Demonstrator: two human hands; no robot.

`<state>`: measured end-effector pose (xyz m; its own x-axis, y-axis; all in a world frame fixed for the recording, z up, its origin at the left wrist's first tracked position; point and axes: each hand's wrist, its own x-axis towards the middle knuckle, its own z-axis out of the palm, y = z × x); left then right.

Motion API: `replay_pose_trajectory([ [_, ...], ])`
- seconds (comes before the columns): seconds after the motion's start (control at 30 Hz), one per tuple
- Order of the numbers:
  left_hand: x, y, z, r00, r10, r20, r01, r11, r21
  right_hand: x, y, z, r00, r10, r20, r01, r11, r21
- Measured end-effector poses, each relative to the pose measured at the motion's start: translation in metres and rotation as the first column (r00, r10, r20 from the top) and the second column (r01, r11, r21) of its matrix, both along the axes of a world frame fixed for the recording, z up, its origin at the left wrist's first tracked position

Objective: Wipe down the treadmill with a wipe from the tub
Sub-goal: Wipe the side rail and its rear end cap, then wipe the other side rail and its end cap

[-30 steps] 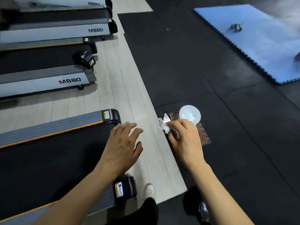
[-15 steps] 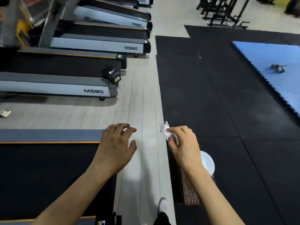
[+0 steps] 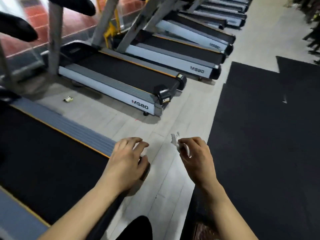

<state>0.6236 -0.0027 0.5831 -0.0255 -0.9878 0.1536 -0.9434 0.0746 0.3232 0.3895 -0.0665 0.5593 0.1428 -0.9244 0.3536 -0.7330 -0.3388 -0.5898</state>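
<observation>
A crumpled white wipe [image 3: 175, 142] sticks out of my right hand [image 3: 196, 159], which pinches it above the pale floor strip. My left hand [image 3: 127, 161] hovers over the rear corner of the nearest treadmill [image 3: 43, 153], fingers loosely curled and holding nothing. That treadmill has a black belt, a grey side rail and an orange line along the rail. The wipe tub is out of view.
More treadmills marked MS80 [image 3: 121, 84] stand in a row behind, with grey uprights at the left. Black rubber matting [image 3: 259, 135] covers the floor on the right. A small wrapper [image 3: 68, 99] lies on the floor between treadmills. My dark trouser leg [image 3: 136, 227] shows at the bottom.
The view has swung up and left, so the tub and blue mat have dropped out of sight. Both hands keep their places in view, the right one still holding the wipe.
</observation>
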Motion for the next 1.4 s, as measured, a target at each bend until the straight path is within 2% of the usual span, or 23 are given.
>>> replay_pose_trajectory([
  [0.1, -0.003, -0.032, -0.003, 0.997, 0.082, 0.012, -0.082, 0.995, 0.048, 0.003, -0.056, 0.000, 0.992, 0.128, -0.009, -0.128, 0.992, 0.003],
  [0.37, 0.003, -0.148, 0.004, 0.958, 0.286, 0.013, -0.286, 0.958, 0.027, 0.045, -0.221, 0.008, 0.930, 0.368, -0.023, -0.368, 0.929, -0.025],
  [0.57, 0.000, -0.238, 0.010, 0.926, 0.378, -0.001, -0.378, 0.924, 0.067, 0.048, -0.324, 0.016, 0.889, 0.456, -0.047, -0.456, 0.890, 0.003],
  [0.77, 0.004, -0.307, 0.013, 0.853, 0.521, 0.007, -0.520, 0.851, 0.071, 0.068, -0.422, 0.010, 0.819, 0.573, -0.025, -0.573, 0.819, -0.008],
  [0.93, -0.001, -0.359, 0.011, 0.736, 0.677, 0.014, -0.677, 0.734, 0.049, 0.095, -0.502, 0.008, 0.693, 0.721, 0.003, -0.721, 0.692, -0.035],
  [1.07, -0.010, -0.398, 0.013, 0.603, 0.798, 0.007, -0.797, 0.601, 0.062, 0.137, -0.563, 0.010, 0.555, 0.831, 0.035, -0.828, 0.548, 0.117],
  [1.27, 0.005, -0.420, 0.010, 0.380, 0.925, 0.010, -0.924, 0.379, 0.048, 0.211, -0.589, 0.016, 0.306, 0.950, 0.063, -0.944, 0.295, 0.147],
  [1.4, 0.040, -0.424, 0.001, 0.239, 0.971, 0.009, -0.970, 0.238, 0.041, 0.279, -0.597, 0.012, 0.177, 0.984, 0.035, -0.975, 0.170, 0.143],
])
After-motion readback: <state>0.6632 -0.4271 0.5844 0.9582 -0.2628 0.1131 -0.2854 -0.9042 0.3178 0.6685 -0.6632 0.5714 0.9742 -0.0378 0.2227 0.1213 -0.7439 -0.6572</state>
